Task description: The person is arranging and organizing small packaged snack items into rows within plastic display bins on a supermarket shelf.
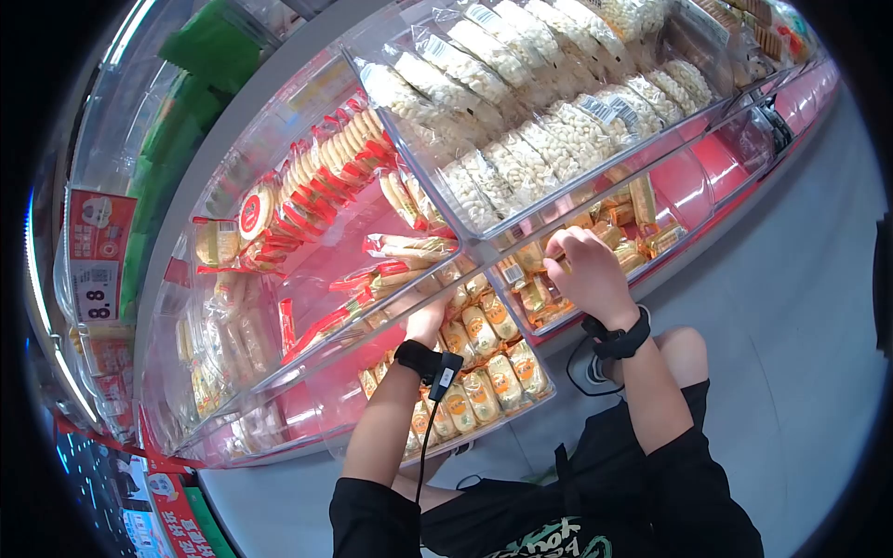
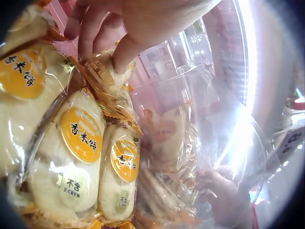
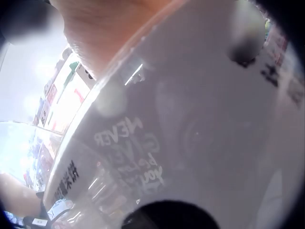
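Observation:
My left hand (image 1: 426, 314) reaches in under the clear bin edge, above rows of wrapped rice cakes (image 1: 502, 379) with orange round labels. In the left wrist view, my left thumb and fingers (image 2: 125, 53) pinch the top of an orange-and-clear rice cake packet (image 2: 107, 71). More rice cakes (image 2: 81, 138) stand upright beside it. My right hand (image 1: 595, 277), fingers bent, is over the front bin of small orange-wrapped snacks (image 1: 642, 200). In the right wrist view, only a blurred part of the hand (image 3: 112, 28) shows above a clear panel; I cannot tell whether its fingers hold anything.
Above sits a clear bin (image 1: 484, 228) of puffed white rice cakes (image 1: 558, 139). To the left, red-and-clear packets of round biscuits (image 1: 326, 172) lie in a pink-floored bin. Clear plastic walls and rims stand around both hands. A price sign (image 1: 96, 256) hangs at far left.

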Demonstrator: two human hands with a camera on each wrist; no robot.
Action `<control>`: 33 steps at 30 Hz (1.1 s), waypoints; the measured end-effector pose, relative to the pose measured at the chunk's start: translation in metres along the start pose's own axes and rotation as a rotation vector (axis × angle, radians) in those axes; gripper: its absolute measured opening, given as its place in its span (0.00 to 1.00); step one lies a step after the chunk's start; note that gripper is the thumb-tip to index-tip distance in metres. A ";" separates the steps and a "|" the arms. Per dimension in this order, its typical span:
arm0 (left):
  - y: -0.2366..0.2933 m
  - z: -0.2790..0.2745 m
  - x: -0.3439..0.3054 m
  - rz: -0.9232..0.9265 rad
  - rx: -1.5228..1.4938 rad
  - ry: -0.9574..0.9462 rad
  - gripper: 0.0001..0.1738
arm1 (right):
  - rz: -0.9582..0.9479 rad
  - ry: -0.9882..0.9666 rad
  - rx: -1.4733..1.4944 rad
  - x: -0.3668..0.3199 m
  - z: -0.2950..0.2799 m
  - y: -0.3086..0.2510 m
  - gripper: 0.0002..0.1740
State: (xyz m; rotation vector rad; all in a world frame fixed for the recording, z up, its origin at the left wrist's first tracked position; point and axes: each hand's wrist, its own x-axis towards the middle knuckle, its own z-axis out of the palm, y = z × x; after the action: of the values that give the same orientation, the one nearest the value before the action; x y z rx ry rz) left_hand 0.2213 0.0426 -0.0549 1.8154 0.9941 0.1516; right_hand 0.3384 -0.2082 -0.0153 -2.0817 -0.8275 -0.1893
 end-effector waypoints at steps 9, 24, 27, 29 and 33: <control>-0.012 -0.008 0.013 -0.030 0.061 -0.131 0.13 | -0.039 -0.201 0.057 0.001 0.006 -0.009 0.09; 0.012 -0.013 -0.002 0.404 0.831 -0.084 0.27 | 0.031 -0.418 -0.095 0.000 0.013 -0.002 0.23; 0.023 -0.024 -0.021 0.435 0.814 -0.068 0.25 | 0.033 -0.430 -0.084 0.000 0.017 0.002 0.26; 0.030 -0.033 -0.040 0.393 0.769 -0.117 0.24 | 0.063 -0.432 -0.029 0.001 0.015 0.002 0.25; 0.055 -0.038 -0.077 0.408 0.688 -0.229 0.19 | 0.087 -0.345 0.177 0.006 0.001 0.002 0.20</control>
State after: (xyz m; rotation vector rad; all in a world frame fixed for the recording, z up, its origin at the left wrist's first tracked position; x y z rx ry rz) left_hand 0.1825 0.0089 0.0328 2.5851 0.5258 -0.1734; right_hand 0.3441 -0.2048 -0.0149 -2.0043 -0.9172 0.2884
